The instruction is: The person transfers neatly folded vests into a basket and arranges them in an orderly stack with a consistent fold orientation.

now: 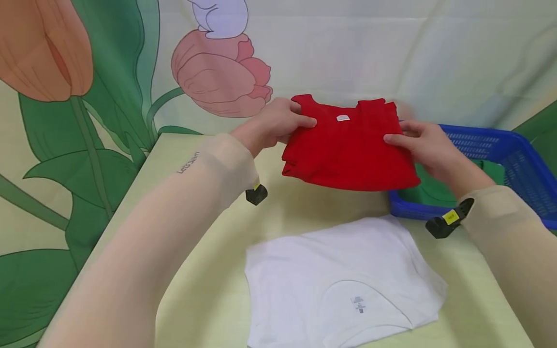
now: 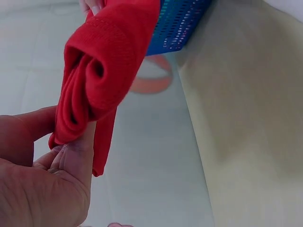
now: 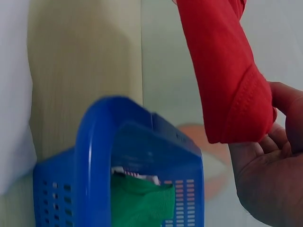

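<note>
A folded red shirt is held up above the table between both hands, its neck label facing up. My left hand pinches its left edge, thumb on top; the left wrist view shows the folded layers between thumb and fingers. At the opposite edge my right hand pinches the shirt, also with the thumb on top. In the right wrist view the red cloth hangs beside the blue basket. Below it, a white shirt lies on the table, its neckline toward me.
A blue plastic basket stands at the right, partly behind my right arm, with green folded cloth inside. The pale yellow table meets a wall hanging printed with tulips at the back.
</note>
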Motion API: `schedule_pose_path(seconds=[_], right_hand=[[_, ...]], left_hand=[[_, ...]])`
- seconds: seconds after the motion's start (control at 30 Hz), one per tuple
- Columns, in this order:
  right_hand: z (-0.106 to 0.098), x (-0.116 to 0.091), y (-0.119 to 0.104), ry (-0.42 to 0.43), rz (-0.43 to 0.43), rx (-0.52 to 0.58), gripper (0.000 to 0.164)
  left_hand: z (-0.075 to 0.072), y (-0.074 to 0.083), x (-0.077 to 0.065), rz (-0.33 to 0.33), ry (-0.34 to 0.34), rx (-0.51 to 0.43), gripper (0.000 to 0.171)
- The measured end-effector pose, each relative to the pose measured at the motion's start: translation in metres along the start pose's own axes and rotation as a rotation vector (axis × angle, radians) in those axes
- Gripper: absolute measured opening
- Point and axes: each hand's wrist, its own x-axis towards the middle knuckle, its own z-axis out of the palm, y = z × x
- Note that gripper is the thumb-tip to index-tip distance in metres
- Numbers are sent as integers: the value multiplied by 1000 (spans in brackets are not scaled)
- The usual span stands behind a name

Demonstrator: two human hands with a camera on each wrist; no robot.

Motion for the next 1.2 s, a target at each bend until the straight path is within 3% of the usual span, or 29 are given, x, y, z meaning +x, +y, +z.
schedule_pose_path(seconds=[0.67,0.97,1.2], right_hand=[[-46,-18,28,57,-2,-42,80],[-65,-27,35,84,22,-80,83],[-75,-32,42,92,43,-104,87]], left_hand=[[46,23,19,17,-46,157,35],[66,33,26,13,-49,147,42],[82,35,30,33,-47,143,29]])
